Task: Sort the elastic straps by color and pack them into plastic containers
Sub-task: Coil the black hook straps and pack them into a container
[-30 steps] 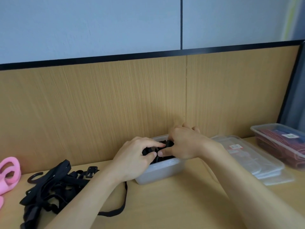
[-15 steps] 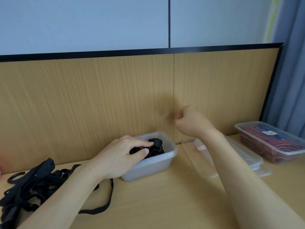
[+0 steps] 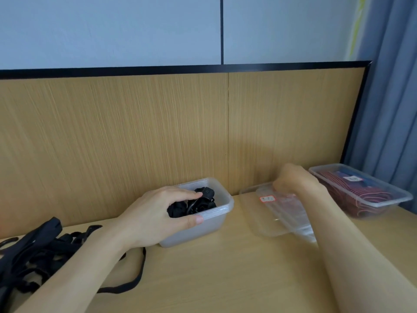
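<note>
A clear plastic container (image 3: 216,222) stands by the wooden back panel with black elastic straps (image 3: 198,205) inside. My left hand (image 3: 158,215) grips its near rim, thumb on the outside wall and fingers over the straps. To its right lies a stack of clear lids (image 3: 277,213) with a red-edged sticker. My right hand (image 3: 295,180) is over that stack, fingers curled down on the top lid's far end; motion blur hides the exact hold. A second container (image 3: 388,199) at the far right holds red straps.
A tangled pile of loose black straps (image 3: 33,251) lies on the wooden table (image 3: 225,279) at the left, one loop trailing under my left forearm. A grey curtain (image 3: 388,98) hangs at the right edge. The wooden panel closes off the back.
My right hand left the black-strap container and swung right, down onto the lid stack. My left hand stayed on the container. The view panned right, dropping the pink item out of frame.
</note>
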Demonstrator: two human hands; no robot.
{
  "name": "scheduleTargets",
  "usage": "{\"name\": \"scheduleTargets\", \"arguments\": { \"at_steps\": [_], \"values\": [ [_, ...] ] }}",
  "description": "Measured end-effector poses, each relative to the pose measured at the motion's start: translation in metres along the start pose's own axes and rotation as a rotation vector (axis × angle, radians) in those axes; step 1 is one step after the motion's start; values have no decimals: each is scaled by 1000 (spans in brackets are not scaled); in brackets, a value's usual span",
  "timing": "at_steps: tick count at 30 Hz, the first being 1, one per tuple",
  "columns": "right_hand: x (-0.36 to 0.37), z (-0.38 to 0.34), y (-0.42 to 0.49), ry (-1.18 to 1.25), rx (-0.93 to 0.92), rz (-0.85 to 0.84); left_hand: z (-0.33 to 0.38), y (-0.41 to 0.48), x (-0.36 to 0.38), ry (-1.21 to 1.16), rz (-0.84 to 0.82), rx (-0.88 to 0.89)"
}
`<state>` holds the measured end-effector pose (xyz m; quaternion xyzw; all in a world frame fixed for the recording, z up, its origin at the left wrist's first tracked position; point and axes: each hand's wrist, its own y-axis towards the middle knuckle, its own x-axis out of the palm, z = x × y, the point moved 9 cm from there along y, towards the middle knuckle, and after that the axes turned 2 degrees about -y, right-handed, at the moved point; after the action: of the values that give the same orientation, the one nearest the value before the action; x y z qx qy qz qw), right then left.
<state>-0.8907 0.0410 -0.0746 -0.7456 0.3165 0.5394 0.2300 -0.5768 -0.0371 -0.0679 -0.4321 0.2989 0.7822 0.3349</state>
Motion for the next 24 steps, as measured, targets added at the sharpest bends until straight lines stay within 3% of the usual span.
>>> {"name": "scheduleTargets", "arguments": {
  "at_steps": [4, 8, 12, 18, 21, 24],
  "values": [
    [-3, -8, 6, 140, -75, 26, 0, -1, 0, 14, -2, -7],
    [-23, -42, -2, 371, -342, 80, -1, -1, -1, -2, -8, -15],
    [-46, -66, -25, 443, -549, 228, -1, -1, -1, -46, -20, -1],
    [-67, -62, -39, 716, -579, 340, 0, -2, -2, -86, -66, -7],
    [-65, -75, -52, 905, -624, 282, 1, -4, -1, -111, -126, -7],
    [-45, -112, -78, 919, -709, 248, 3, -6, 0, -132, -200, -5]
  ]
}}
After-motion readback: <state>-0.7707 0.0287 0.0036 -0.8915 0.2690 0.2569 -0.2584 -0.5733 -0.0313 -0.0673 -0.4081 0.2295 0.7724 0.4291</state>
